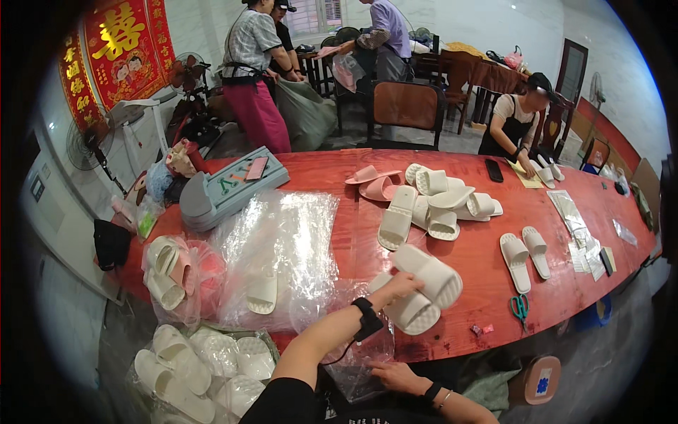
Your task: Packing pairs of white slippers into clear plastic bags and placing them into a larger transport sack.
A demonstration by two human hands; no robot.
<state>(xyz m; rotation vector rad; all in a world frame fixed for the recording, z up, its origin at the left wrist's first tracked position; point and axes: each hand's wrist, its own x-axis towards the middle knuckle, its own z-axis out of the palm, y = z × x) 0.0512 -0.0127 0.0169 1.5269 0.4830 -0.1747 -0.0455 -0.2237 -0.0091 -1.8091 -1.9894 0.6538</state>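
Left hand on white slipper pair; right hand grips plastic bag.

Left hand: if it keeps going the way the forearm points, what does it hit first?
The left hand already rests on the white slipper pair. Going on up and right, it would push into those first; beyond them lies bare red table. Depth is unclear.
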